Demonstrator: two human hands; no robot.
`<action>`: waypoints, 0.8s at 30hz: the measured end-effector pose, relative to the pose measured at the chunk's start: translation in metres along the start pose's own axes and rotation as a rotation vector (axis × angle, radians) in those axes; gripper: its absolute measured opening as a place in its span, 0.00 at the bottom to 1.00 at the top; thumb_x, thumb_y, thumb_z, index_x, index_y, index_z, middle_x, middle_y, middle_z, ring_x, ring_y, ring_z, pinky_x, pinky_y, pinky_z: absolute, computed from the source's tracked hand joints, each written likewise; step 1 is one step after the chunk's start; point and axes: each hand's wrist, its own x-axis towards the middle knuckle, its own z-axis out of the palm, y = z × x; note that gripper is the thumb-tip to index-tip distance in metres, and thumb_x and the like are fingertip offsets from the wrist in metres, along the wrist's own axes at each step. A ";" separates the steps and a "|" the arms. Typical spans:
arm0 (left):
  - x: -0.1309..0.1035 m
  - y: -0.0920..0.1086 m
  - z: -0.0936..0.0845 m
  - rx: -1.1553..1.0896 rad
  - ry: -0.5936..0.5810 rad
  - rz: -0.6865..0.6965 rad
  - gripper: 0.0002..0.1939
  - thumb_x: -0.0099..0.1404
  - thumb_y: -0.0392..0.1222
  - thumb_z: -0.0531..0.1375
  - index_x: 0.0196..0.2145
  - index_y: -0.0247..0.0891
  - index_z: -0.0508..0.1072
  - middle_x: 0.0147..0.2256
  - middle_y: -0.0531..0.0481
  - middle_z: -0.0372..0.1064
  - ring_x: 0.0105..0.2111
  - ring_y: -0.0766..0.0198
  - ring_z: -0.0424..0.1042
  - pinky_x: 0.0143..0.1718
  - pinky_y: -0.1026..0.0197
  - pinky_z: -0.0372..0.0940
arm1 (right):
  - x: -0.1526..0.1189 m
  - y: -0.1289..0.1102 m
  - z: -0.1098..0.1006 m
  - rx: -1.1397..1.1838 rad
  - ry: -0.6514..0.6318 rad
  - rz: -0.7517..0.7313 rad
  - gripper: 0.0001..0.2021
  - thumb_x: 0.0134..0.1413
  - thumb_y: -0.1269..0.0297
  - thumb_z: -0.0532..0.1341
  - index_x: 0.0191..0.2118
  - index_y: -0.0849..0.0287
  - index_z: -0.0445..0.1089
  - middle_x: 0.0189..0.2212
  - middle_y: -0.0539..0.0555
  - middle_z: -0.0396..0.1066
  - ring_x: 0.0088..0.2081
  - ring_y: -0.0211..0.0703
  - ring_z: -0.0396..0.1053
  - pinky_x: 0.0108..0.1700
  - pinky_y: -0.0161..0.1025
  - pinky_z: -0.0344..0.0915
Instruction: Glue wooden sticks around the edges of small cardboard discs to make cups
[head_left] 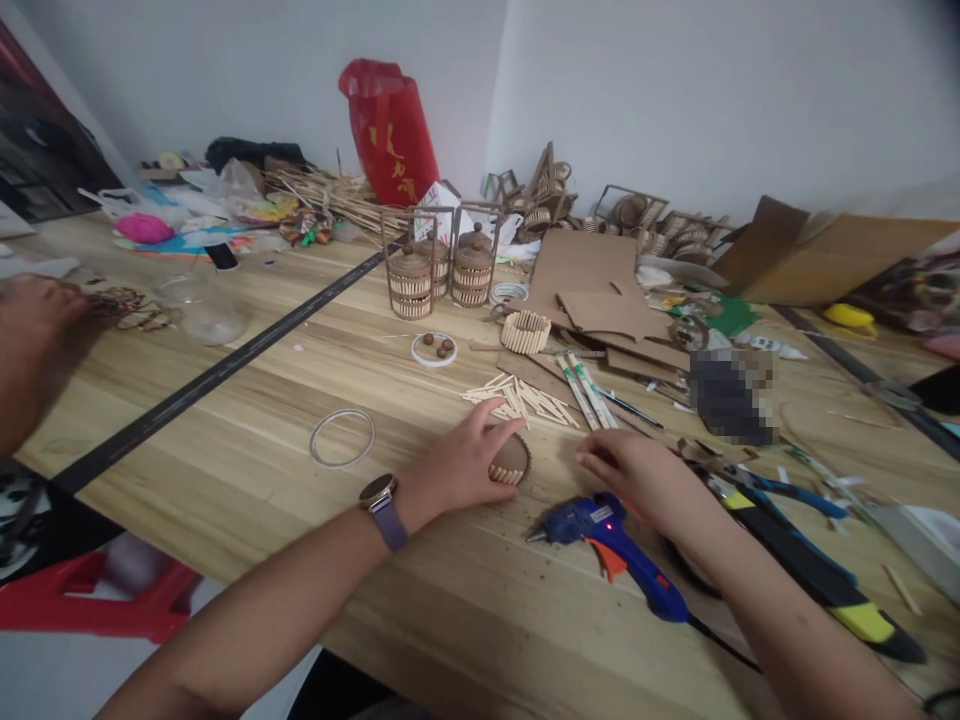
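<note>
My left hand (469,460) curves round the left side of a small round cardboard base (510,455), thumb at its near edge and fingers at its far edge. Short wooden sticks stand in a row along the near rim of this base. To the right, my right hand (637,475) is raised above the table with its fingertips pressed together; whatever they pinch is hidden. A blue hot glue gun (611,540) with an orange trigger lies below it, a red light showing. Just beyond the base, loose short sticks (525,398) are strewn in a pile.
Pliers (795,495) lie at right. A white ring (343,438) lies at left; another ring (434,350) encloses brown beads. Farther back are a stick-walled cup (525,332), lidded stick baskets (411,280), cardboard sheets (585,270) and a red bag (390,130). Another person's hand (37,310) is at far left.
</note>
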 end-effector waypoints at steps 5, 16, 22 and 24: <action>0.000 0.000 0.000 0.002 0.001 0.023 0.40 0.51 0.39 0.69 0.59 0.42 0.57 0.63 0.37 0.43 0.59 0.46 0.60 0.57 0.45 0.61 | 0.044 -0.010 0.008 -0.071 0.029 -0.053 0.10 0.59 0.72 0.53 0.35 0.61 0.72 0.37 0.61 0.75 0.40 0.47 0.72 0.40 0.37 0.61; 0.001 -0.002 0.001 0.019 -0.008 0.036 0.40 0.51 0.40 0.69 0.59 0.40 0.58 0.63 0.35 0.43 0.60 0.46 0.58 0.58 0.47 0.61 | 0.054 -0.015 0.012 -0.115 -0.082 -0.045 0.12 0.55 0.74 0.54 0.45 0.62 0.67 0.36 0.60 0.76 0.36 0.46 0.73 0.33 0.35 0.57; 0.000 -0.002 0.000 -0.017 0.003 0.038 0.40 0.51 0.39 0.69 0.59 0.43 0.58 0.64 0.37 0.42 0.60 0.44 0.58 0.57 0.45 0.61 | 0.039 -0.012 0.013 -0.034 -0.131 -0.042 0.12 0.48 0.75 0.56 0.40 0.61 0.69 0.30 0.56 0.75 0.30 0.43 0.71 0.29 0.34 0.55; 0.000 -0.002 0.000 -0.014 -0.003 0.041 0.40 0.51 0.39 0.69 0.59 0.41 0.58 0.64 0.36 0.43 0.60 0.45 0.58 0.58 0.45 0.61 | 0.037 -0.011 0.015 0.006 -0.120 -0.071 0.12 0.47 0.75 0.56 0.40 0.61 0.69 0.30 0.56 0.75 0.30 0.42 0.70 0.30 0.34 0.57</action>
